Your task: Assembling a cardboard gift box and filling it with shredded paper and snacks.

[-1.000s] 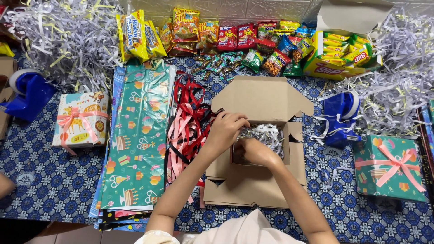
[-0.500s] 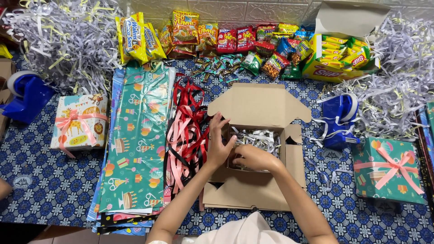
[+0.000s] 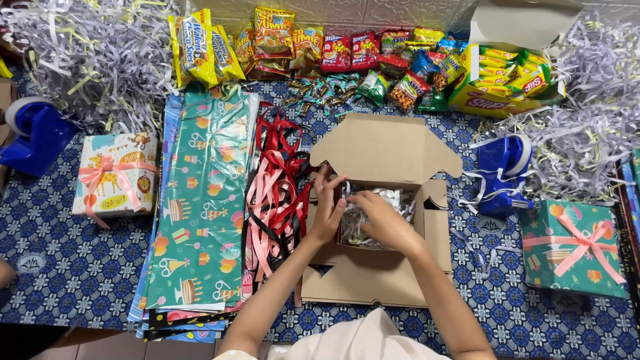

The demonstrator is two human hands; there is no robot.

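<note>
I look down and see my two hands over the open cardboard box (image 3: 373,273) in the middle of the table. My left hand (image 3: 328,212) sits at the left wall of the box. Its fingers (image 3: 327,181) are bent and rest on the rim, but I cannot tell if they pinch anything. My right hand (image 3: 381,221) is inside the box, lying flat on the shredded paper (image 3: 393,197) that fills it. Its fingers point left and curl down a little into the paper, so the paper is under them and just past their tips. I cannot tell if they hold something.

Just left of the box lies a heap of red and pink ribbons (image 3: 273,193). Next to that is a stack of green gift wrap sheets (image 3: 200,200). A small wrapped gift (image 3: 115,175) with a pink bow sits further left. On the right is a blue tape holder (image 3: 501,168) and a green wrapped gift (image 3: 575,248).

Far at the back I see a row of snack packets (image 3: 320,47), a yellow carton (image 3: 507,77) of more snacks, and big piles of grey paper shreds (image 3: 73,53).
</note>
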